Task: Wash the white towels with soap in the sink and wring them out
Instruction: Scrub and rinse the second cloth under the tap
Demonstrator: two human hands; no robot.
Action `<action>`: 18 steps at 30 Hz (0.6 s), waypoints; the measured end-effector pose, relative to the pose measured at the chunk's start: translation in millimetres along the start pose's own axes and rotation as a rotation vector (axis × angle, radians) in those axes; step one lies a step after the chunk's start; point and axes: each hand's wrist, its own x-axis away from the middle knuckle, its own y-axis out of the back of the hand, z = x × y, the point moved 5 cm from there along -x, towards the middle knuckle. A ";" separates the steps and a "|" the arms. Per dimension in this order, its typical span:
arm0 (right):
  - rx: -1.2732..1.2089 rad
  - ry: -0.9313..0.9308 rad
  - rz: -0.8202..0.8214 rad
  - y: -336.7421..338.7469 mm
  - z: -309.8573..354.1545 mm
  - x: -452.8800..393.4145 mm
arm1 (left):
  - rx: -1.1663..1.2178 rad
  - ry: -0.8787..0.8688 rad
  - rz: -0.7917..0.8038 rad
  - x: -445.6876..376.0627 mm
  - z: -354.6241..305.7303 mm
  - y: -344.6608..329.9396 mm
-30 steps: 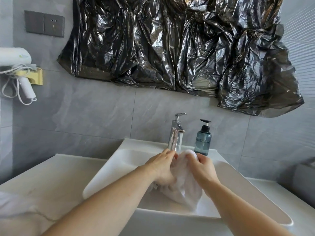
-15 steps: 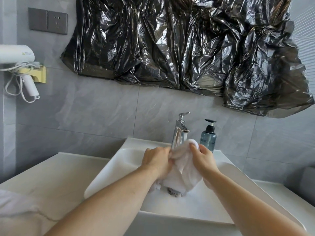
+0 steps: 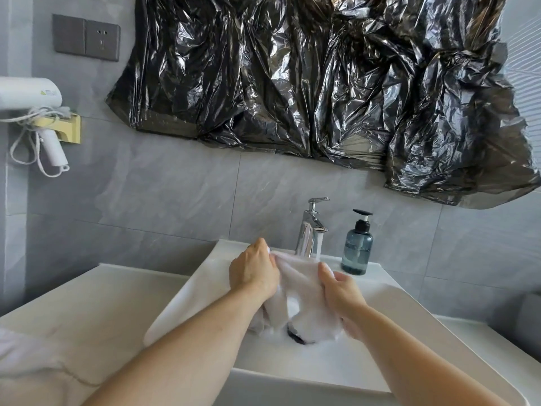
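Observation:
A wet white towel (image 3: 301, 291) hangs bunched over the white sink (image 3: 395, 294), stretched between both hands just below the chrome faucet (image 3: 310, 230). My left hand (image 3: 253, 269) grips its upper left part. My right hand (image 3: 341, 291) grips its right side. The towel's lower end droops toward the dark drain (image 3: 295, 336). A blue-grey soap pump bottle (image 3: 357, 247) stands on the sink's back rim, right of the faucet.
Another white cloth (image 3: 26, 356) lies on the counter at the lower left. A white hair dryer (image 3: 32, 112) hangs on the left wall below a grey socket plate (image 3: 86, 38). Black plastic sheeting (image 3: 322, 83) covers the wall above the sink.
My hands have moved apart and spread the towel wider. The towel's lower end has risen off the basin, and the drain now shows beneath it.

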 end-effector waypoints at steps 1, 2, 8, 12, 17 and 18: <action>-0.029 0.021 -0.018 1.5 1.7 0.8 | -0.035 0.014 0.040 0.4 2.4 -3.6; -0.043 0.047 -0.028 3.3 4.3 3.1 | -0.079 0.023 0.097 1.4 3.9 -8.2; -0.048 0.194 0.021 4.8 13.6 10.7 | -0.031 -0.222 0.388 10.0 -15.0 -23.3; -0.059 0.228 0.062 1.4 19.8 15.6 | 0.020 -0.186 0.538 20.2 -27.6 -32.8; 0.058 0.222 0.032 5.3 16.1 12.4 | 0.028 -0.242 0.295 11.3 -25.9 -20.7; 0.093 0.219 0.023 6.5 13.9 11.0 | 0.000 -0.257 0.251 10.8 -27.0 -17.9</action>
